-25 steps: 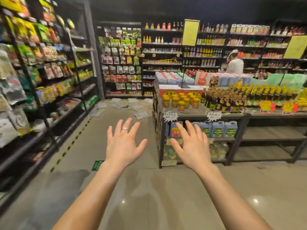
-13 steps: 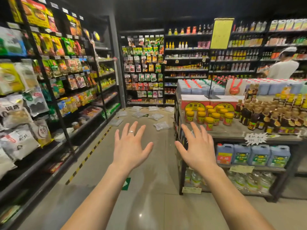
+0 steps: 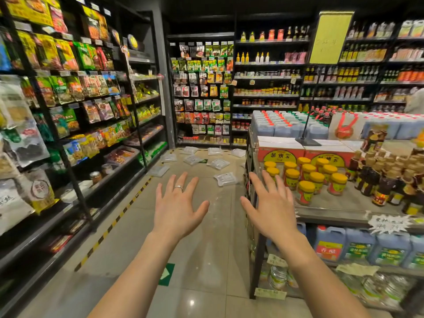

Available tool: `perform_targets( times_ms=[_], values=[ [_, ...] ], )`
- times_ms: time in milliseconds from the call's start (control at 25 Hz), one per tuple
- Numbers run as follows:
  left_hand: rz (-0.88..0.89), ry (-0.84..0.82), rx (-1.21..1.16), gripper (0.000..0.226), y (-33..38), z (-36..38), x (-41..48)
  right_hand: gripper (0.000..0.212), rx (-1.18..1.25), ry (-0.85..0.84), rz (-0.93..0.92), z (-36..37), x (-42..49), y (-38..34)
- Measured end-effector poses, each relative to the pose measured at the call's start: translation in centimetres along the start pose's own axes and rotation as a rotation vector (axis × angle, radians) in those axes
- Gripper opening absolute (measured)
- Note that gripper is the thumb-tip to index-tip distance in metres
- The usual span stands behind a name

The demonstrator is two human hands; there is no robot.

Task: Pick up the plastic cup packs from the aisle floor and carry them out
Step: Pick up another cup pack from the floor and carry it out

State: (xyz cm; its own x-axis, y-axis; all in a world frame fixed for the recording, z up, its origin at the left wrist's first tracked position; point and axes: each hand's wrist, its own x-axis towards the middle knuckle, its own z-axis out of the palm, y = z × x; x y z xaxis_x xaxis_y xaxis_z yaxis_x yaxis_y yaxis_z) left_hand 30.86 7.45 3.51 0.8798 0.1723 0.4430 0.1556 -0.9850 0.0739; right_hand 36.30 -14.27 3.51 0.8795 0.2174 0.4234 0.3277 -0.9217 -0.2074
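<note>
Left hand [image 3: 177,206] and right hand [image 3: 270,208], spread and holding nothing, are nearer the cup packs [image 3: 226,179] (scattered on the floor [image 3: 206,237]) than before.

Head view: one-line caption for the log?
Left hand and right hand, both open and empty, stretch toward plastic cup packs scattered on the aisle floor ahead.

Viewpoint advanced, cup packs [image 3: 226,179] nearer, display table [image 3: 332,206] alongside

Both bare forearms reach forward, palms down; left hand [image 3: 177,204] and right hand [image 3: 270,206] are spread-fingered and empty, with what appears a ring on the left.
</note>
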Motion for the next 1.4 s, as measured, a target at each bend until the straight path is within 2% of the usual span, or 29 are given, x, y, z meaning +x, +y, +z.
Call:
perform_targets(
  times_ms=[320, 560, 680, 840, 1080, 1400],
  values=[
    [0.035, 0.068, -0.015, 0.073, -7.8, 8.6, 15.0, 0.069, -0.040, 0.034, 0.016, 8.7, 14.6, -3.7],
    [0.061, 0.042, 0.001, 0.074, -15.3, 12.9, 28.0, 0.069, -0.075, -0.017, 0.068, 14.7, 27.6, -9.4],
    [0.056, 0.033, -0.005, 0.071, -17.3, 14.6, 32.2, 0.074, -0.069, -0.022, 0.098, 17.4, 31.4, -11.2],
    [0.061, 0.027, -0.005, 0.071, -19.6, 17.3, 37.9, 0.068, -0.058, -0.030, 0.117, 21.3, 37.2, -12.9],
    [0.063, 0.022, 0.017, 0.071, -21.7, 23.0, 47.8, 0.069, -0.045, -0.066, 0.113, 27.3, 47.2, -11.8],
    [0.074, -0.033, 0.073, 0.070, -21.9, 32.6, 66.2, 0.071, -0.031, -0.050, 0.133, 37.0, 66.5, -8.2]
  ],
)
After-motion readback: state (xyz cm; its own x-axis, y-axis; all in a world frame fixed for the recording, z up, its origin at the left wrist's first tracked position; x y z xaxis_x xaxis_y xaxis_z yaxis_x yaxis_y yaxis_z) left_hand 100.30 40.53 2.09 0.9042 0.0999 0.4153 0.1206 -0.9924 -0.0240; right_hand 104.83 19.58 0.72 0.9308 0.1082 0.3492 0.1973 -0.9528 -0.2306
